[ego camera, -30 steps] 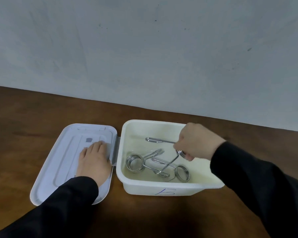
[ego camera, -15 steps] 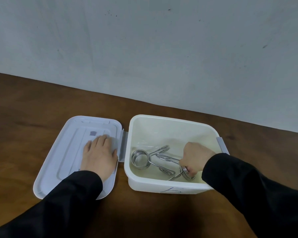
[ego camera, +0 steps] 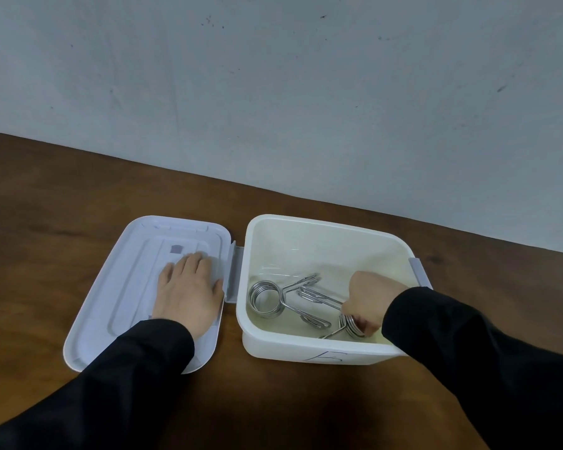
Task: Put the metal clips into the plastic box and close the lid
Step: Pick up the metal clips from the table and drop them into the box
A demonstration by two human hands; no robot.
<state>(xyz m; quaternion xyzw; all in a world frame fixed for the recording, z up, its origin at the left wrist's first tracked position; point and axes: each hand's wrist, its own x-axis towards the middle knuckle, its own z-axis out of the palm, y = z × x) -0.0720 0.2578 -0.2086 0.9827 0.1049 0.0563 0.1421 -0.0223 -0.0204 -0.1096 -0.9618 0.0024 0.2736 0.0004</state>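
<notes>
A white plastic box (ego camera: 309,350) stands open on the brown table. Its lid (ego camera: 111,303) lies flat to the left, joined by a grey hinge tab. My left hand (ego camera: 187,293) rests palm down on the lid, fingers apart. Inside the box lies a metal clip (ego camera: 267,298) with a coiled ring and long wire arms. My right hand (ego camera: 368,303) is down in the box's right half, fingers closed around the coil of a second metal clip (ego camera: 351,326), which rests low near the front wall. The clips' wire arms overlap in the middle.
A grey latch (ego camera: 418,271) sticks out on the box's right rim. A pale wall (ego camera: 273,92) rises right behind the table's far edge. Bare brown tabletop (ego camera: 46,222) surrounds the box and lid.
My right hand has gone down from above the box's rim to its bottom with the clip. The left hand has stayed on the lid. The camera view shifted slightly.
</notes>
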